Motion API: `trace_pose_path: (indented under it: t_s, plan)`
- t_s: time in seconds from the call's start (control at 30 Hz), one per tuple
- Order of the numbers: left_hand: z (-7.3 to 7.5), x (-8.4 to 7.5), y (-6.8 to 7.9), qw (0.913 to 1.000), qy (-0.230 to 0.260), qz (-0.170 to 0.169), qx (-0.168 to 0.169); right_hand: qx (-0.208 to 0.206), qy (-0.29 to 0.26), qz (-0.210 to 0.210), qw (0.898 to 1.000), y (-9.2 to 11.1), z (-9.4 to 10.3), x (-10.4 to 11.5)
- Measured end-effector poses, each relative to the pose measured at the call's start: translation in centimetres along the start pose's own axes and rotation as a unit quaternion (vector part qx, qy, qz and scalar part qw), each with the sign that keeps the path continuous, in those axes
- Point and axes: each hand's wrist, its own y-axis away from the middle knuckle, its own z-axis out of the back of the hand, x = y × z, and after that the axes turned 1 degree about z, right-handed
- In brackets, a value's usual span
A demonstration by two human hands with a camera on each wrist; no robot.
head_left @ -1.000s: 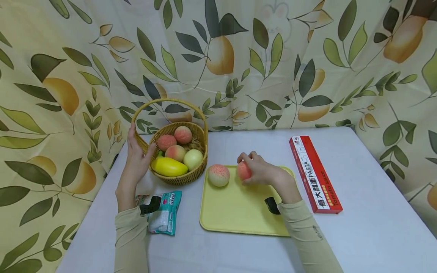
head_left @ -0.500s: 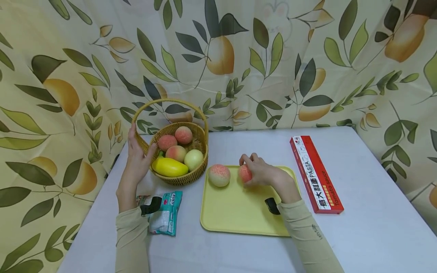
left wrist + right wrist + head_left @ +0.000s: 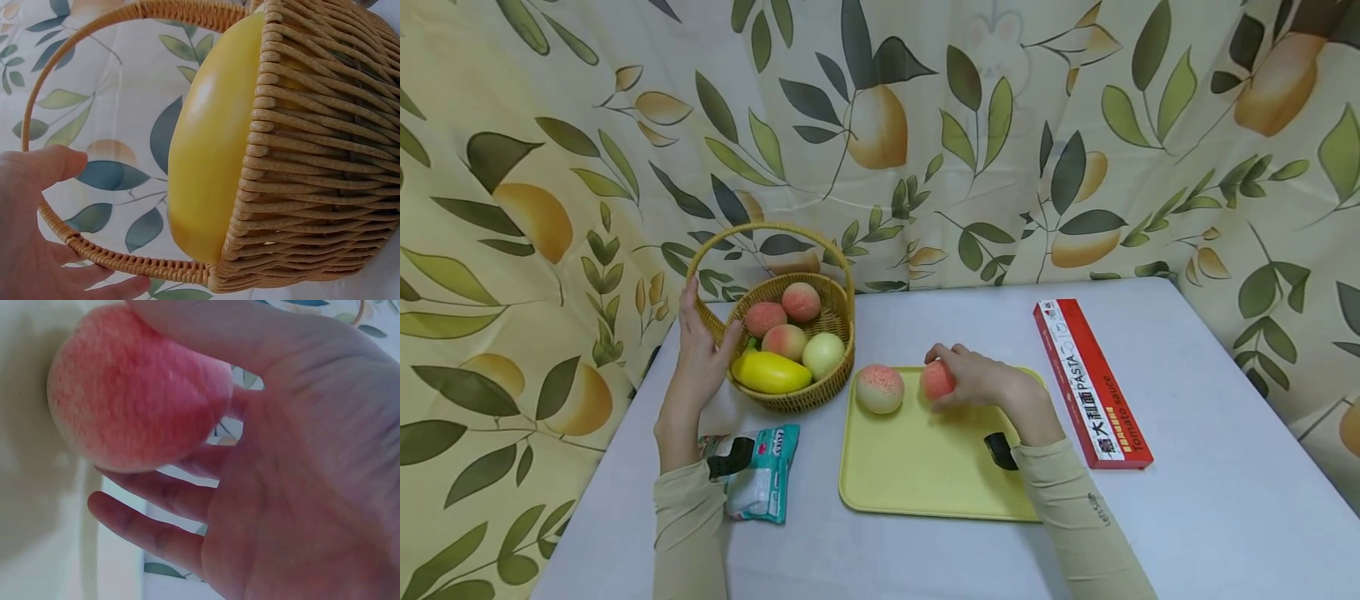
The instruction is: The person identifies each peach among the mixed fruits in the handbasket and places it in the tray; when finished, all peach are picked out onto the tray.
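Observation:
My right hand (image 3: 981,382) holds a pink peach (image 3: 937,381) at the back of the yellow tray (image 3: 940,467), with the thumb on one side and the fingers on the other. In the right wrist view the peach (image 3: 137,394) sits low against the tray surface. Another peach (image 3: 880,388), pale with a pink top, lies on the tray to its left. With fingers mostly straight, my left hand (image 3: 697,354) rests against the left side of the wicker basket's handle (image 3: 771,226). Inside the basket (image 3: 797,402) are several peaches, a pale green round fruit (image 3: 823,356) and a yellow papaya-like fruit (image 3: 772,372).
A teal and white packet (image 3: 767,475) lies under the left wrist, in front of the basket. To the right of the tray is a long red pasta box (image 3: 1093,383). A leaf-patterned curtain (image 3: 895,192) hangs behind the white table (image 3: 1210,467).

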Motion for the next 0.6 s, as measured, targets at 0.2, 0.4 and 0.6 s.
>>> trace_pose_path:
  t_s: [0.2,0.4,0.6]
  plan:
    - [0.01,0.14,0.12,1.0,-0.003,0.004,0.003,0.028,-0.031,0.015,0.999,-0.24,-0.08,-0.14]
    - [0.05,0.14,0.16,1.0,-0.002,0.007,0.007,0.029,-0.035,0.04,0.998,-0.3,-0.31,0.01]
    - [0.06,0.2,0.03,1.0,-0.002,-0.005,0.003,0.016,-0.008,0.044,0.999,-0.19,-0.28,0.07]
